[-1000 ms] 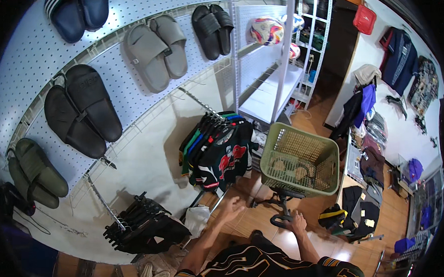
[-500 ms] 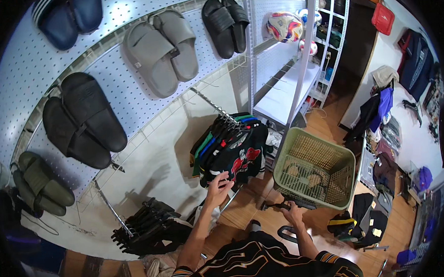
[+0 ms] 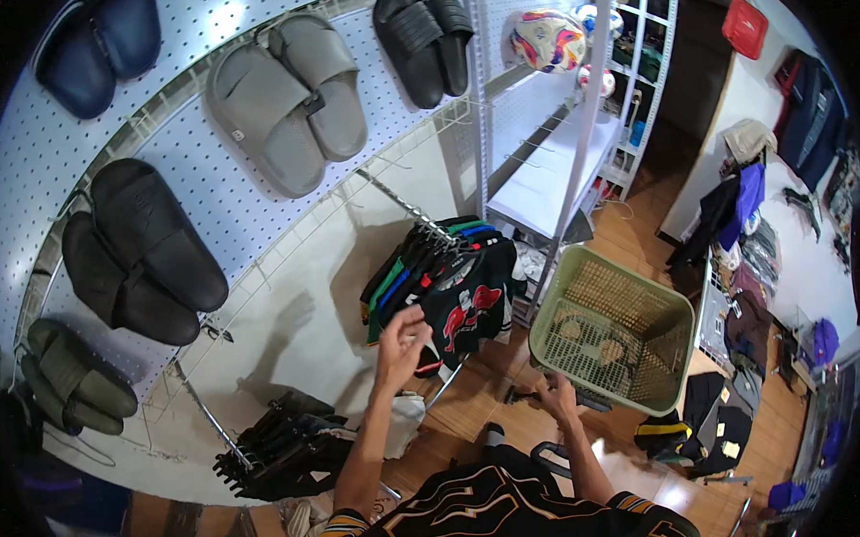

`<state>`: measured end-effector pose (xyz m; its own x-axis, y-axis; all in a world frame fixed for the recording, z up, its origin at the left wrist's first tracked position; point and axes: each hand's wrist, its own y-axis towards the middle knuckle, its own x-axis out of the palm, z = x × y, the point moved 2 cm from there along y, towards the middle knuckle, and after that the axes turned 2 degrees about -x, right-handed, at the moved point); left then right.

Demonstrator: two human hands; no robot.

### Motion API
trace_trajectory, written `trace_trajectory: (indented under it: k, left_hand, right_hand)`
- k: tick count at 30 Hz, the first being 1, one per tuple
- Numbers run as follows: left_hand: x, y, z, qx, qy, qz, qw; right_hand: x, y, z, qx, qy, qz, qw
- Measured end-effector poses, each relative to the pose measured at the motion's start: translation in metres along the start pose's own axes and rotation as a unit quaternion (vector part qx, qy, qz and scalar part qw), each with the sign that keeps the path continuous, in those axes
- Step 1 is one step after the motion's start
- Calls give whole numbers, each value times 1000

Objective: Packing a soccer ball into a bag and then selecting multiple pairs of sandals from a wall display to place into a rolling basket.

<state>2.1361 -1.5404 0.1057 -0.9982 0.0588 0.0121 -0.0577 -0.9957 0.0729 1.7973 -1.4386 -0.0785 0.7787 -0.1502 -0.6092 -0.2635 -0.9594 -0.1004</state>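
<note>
My left hand (image 3: 403, 348) is raised in front of the hanging shirts (image 3: 455, 291), its fingers loosely curved and nothing in it. The shirts are mostly black, with green, blue and red edges showing, and hang from a metal arm (image 3: 403, 204). My right hand (image 3: 557, 398) is closed around the black handle (image 3: 524, 395) at the near side of a green plastic basket (image 3: 544, 340). Inside, the basket holds nothing that I can see, and its mesh floor shows.
Slides in grey (image 3: 270, 122), black (image 3: 151, 247) and olive (image 3: 75, 375) hang on a pegboard at the left. Dark garments (image 3: 284, 448) hang below them. A white shelf (image 3: 551, 182) with balls (image 3: 547, 41) stands ahead. Folded clothes (image 3: 710, 424) lie at the right.
My left hand has moved a little left and up, its fingers curling more. My right hand stays at the basket's handle. The view has shifted slightly.
</note>
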Motion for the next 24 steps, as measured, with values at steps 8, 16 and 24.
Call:
trace_trajectory:
  k: [8, 16, 24]
  left_hand:
    - [-67, -13, 149, 175, 39, 219, 959]
    - [-162, -146, 216, 364, 191, 519, 749]
    - [-323, -296, 245, 260, 304, 720, 567]
  right_hand:
    - [4, 109, -296, -273, 290, -108, 911]
    - [60, -2, -505, -464, 337, -370, 731]
    - [165, -160, -615, -514, 291, -550, 590]
